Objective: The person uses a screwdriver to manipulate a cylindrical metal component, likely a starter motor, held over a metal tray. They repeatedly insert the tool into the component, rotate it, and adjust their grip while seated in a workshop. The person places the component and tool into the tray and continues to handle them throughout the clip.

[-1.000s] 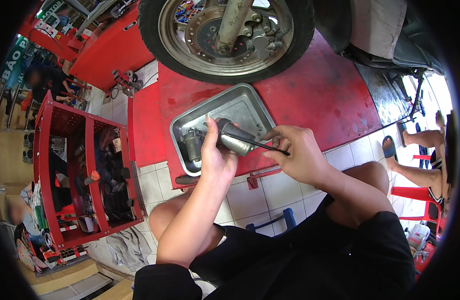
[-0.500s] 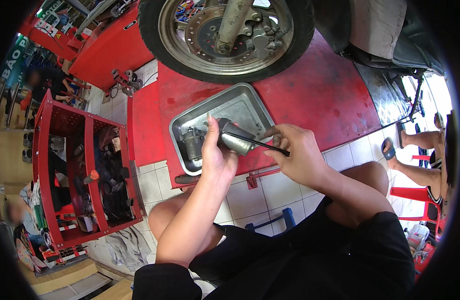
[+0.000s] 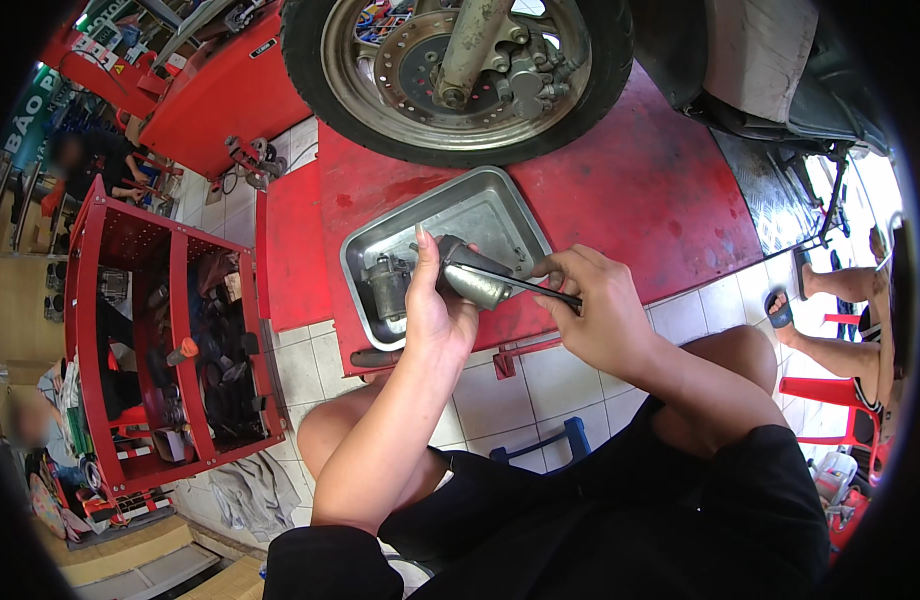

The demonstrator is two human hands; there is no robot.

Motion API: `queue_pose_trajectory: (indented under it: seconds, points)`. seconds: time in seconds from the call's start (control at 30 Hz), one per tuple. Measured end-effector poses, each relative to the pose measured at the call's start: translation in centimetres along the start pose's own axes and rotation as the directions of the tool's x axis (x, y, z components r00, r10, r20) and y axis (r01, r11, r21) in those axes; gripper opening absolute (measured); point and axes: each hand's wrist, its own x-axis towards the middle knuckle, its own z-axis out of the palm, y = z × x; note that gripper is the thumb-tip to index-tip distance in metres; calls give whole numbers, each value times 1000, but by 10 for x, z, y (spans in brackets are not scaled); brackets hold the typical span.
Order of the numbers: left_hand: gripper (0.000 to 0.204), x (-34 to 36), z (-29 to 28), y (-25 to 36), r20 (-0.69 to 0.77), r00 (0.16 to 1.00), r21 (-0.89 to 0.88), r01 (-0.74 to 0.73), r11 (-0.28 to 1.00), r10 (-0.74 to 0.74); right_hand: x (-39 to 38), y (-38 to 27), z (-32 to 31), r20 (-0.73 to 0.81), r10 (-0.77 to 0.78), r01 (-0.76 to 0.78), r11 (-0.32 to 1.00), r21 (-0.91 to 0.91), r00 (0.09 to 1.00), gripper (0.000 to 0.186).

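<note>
Above the near edge of a metal tray [image 3: 470, 212], my left hand [image 3: 438, 318] is closed round a grey cylindrical metal part [image 3: 478, 287], tilted down to the right. My right hand [image 3: 612, 312] pinches the end of a thin black rod-shaped tool [image 3: 528, 286]. The tool lies slantwise along the part's upper side; whether its tip goes into the part I cannot tell. A second metal cylinder with fittings on top [image 3: 388, 288] sits in the tray's left side. Several small dark pieces [image 3: 521, 257] lie near the tray's right wall.
The tray rests on a red platform [image 3: 620, 190], below a motorbike's front wheel [image 3: 460, 150]. A red shelf cart [image 3: 180, 350] stands at left. A dark handle [image 3: 375, 357] lies by the tray's near corner. A blue stool [image 3: 555, 440] is between my knees; another person's legs [image 3: 840, 320] show at right.
The black tool has shifted slightly against the metal part, and my right fingers have moved a little with it. My left hand keeps the same hold.
</note>
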Motion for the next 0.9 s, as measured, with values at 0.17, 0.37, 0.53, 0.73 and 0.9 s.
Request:
queue_pose_trajectory:
  seconds: [0.17, 0.37, 0.53, 0.73, 0.9]
  points:
    - [48, 0, -2, 2, -11, 1000, -17, 11, 1000, -12, 0, -4, -2, 32, 91, -92, 996, 18, 995, 21]
    - [46, 0, -1, 1, -8, 1000, -3, -3, 1000, 3, -1, 6, 3, -16, -8, 9, 1000, 28, 1000, 19]
    - [45, -5, 6, 0, 11, 1000, 37, 6, 999, -7, 1, -1, -2, -4, -11, 11, 1000, -19, 1000, 24]
    - [43, 15, -20, -7, 28, 1000, -22, 12, 1000, -12, 1, 2, 2, 45, 6, -4, 999, -52, 999, 29]
    - [46, 13, -11, -13, 33, 999, -20, -5, 1000, 5, -4, 4, 3, -10, -66, 65, 998, -14, 998, 20]
